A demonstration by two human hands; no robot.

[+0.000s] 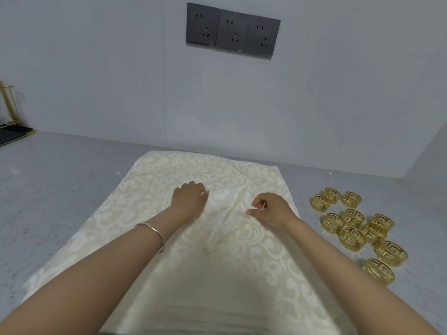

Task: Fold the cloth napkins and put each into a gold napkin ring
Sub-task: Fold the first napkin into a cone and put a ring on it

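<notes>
Hands work a folded napkin (226,213) on the counter (60,180): left hand (189,198) presses flat, right hand (269,210) pinches its edge beside gold rings (358,228).

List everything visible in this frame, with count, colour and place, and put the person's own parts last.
Folded napkin: one, cream damask, centre of the stack, between the hands.
Napkin stack: count unclear, cream with scroll pattern, laid flat on the counter.
Gold napkin rings: about eleven, gold openwork, clustered on the counter right of the stack.
Counter: one, grey speckled, under everything.
Wall sockets: three, dark grey, on the wall above.
Rack: one, gold wire with a black base, far left edge, mostly cut off.
Bracelet: one, silver, on the left wrist.
Left hand: resting on the folded napkin's left side.
Right hand: pinching the folded napkin's right edge.
</notes>
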